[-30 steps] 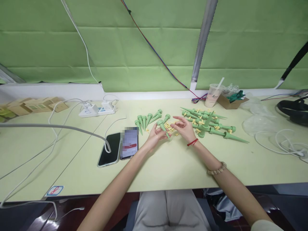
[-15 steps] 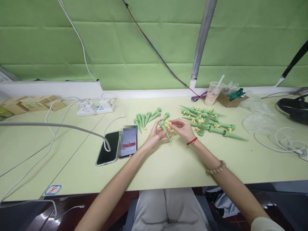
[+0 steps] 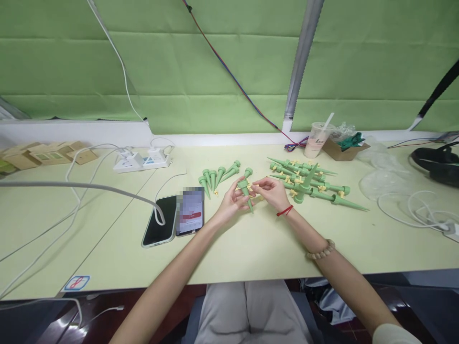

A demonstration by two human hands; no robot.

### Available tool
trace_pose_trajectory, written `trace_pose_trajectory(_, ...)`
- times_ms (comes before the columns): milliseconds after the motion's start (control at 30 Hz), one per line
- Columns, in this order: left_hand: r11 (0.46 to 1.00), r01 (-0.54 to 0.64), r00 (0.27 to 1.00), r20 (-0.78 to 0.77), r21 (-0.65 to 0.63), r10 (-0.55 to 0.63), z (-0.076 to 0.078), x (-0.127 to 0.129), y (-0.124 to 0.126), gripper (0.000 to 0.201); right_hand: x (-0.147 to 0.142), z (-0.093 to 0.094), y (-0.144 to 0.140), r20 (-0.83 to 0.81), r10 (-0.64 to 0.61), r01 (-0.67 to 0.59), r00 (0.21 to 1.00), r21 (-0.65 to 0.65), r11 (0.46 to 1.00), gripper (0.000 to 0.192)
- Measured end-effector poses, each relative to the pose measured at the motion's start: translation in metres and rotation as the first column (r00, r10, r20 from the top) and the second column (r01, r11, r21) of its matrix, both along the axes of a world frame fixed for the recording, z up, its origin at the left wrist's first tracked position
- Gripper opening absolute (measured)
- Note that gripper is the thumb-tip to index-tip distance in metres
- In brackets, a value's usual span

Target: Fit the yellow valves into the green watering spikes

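Observation:
My left hand (image 3: 231, 200) is closed around a green plastic watering spike (image 3: 245, 191), whose pointed end slants down toward the table's front edge. Close beside its capped end, my right hand (image 3: 271, 190) pinches at a small yellow valve (image 3: 252, 187), partly hidden by the fingers. Whether the valve sits in the spike I cannot tell. Behind my left hand lie several loose green spikes (image 3: 213, 177), with a yellow piece (image 3: 216, 193) near their tips. To the right of my right hand is a pile of green spikes (image 3: 315, 184) with yellow valves on them.
Two phones (image 3: 160, 222) lie left of my left hand. A white power strip (image 3: 141, 163) with cables and several wooden blocks (image 3: 53, 154) stand at the back left. A drink cup (image 3: 317, 141), a cardboard box (image 3: 342, 150), plastic bags (image 3: 380, 177) and a white cable (image 3: 419, 210) are at right.
The spike in my left hand has turned slightly, its tip now pointing more steeply toward me. Both hands stay close together in nearly the same place.

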State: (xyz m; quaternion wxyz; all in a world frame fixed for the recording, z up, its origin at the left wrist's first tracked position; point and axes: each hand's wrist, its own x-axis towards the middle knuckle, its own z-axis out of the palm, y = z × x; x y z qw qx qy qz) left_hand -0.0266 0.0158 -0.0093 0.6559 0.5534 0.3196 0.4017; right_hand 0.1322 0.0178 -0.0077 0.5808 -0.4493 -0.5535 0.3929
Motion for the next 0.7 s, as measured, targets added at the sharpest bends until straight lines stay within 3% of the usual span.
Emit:
trace_pose_trajectory(167,0.999,-0.030,0.999,-0.026,0.033,0.031,-0.001,0.001,-0.002,0.079,-0.001,0.004,-0.003,0.020,0.056,-0.056,0.998,-0.007,0.998,0.029)
trace_pose_trajectory(267,0.984,-0.074,0.993,-0.079,0.163,0.087,-0.006,0.003,-0.002,0.071,-0.006,0.002,-0.006,-0.046,0.053,-0.056,0.998,-0.076,0.996,0.032)
trace_pose_trajectory(367,0.929,-0.142,0.968,-0.147,0.342,0.202,-0.010,0.003,-0.002,0.060,-0.011,-0.002,-0.007,-0.148,0.059,-0.088,0.987,-0.203,0.975,0.034)
trace_pose_trajectory(433,0.924,-0.151,0.963,-0.160,0.352,0.219,-0.008,0.001,-0.001,0.061,-0.011,-0.003,-0.006,-0.152,0.085,-0.118,0.985,-0.229,0.966,0.034)
trace_pose_trajectory(500,0.960,-0.118,0.977,-0.142,0.255,0.158,-0.004,-0.001,-0.001,0.067,-0.006,-0.003,-0.004,-0.035,0.123,-0.127,0.992,-0.146,0.981,0.031)
trace_pose_trajectory(567,0.989,-0.052,0.990,-0.122,0.141,0.069,0.003,-0.004,-0.001,0.070,0.001,-0.002,-0.002,0.202,0.111,-0.118,0.973,0.026,0.993,0.024)
trace_pose_trajectory(700,0.995,0.003,0.986,-0.165,0.095,0.013,0.010,-0.006,-0.006,0.069,0.011,0.000,-0.001,0.607,-0.038,-0.200,0.794,0.319,0.927,0.018)
